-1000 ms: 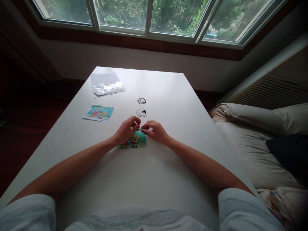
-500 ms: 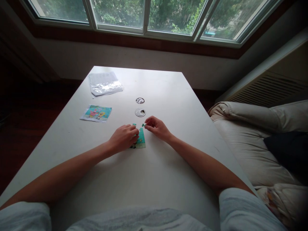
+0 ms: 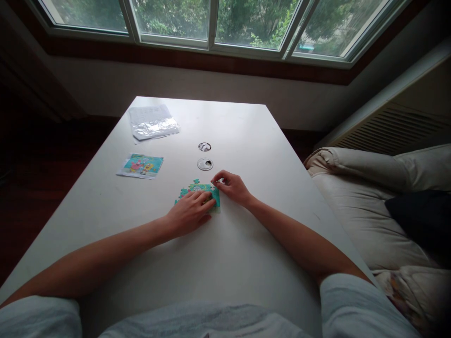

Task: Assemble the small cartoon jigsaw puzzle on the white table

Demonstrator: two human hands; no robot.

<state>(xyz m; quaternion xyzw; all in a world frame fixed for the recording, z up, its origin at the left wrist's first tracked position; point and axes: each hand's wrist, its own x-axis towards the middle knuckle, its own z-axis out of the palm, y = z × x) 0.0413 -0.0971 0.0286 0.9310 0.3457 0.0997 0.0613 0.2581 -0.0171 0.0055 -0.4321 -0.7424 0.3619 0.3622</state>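
A small teal cartoon jigsaw puzzle lies in the middle of the white table. My left hand rests flat on the puzzle's near part with its fingers stretched out, covering much of it. My right hand is at the puzzle's right top corner, fingertips pinched together and pressing down there; what they hold, if anything, is too small to see. One teal puzzle piece sticks out at the top edge.
A cartoon picture card lies left of the puzzle. Clear plastic wrapping on paper sits at the far left. Two small round discs lie just beyond the puzzle. A cushioned seat stands to the right.
My right hand carried a small teal piece down to the puzzle's top right corner. My left hand slid back and flattened on the puzzle, uncovering its upper part.
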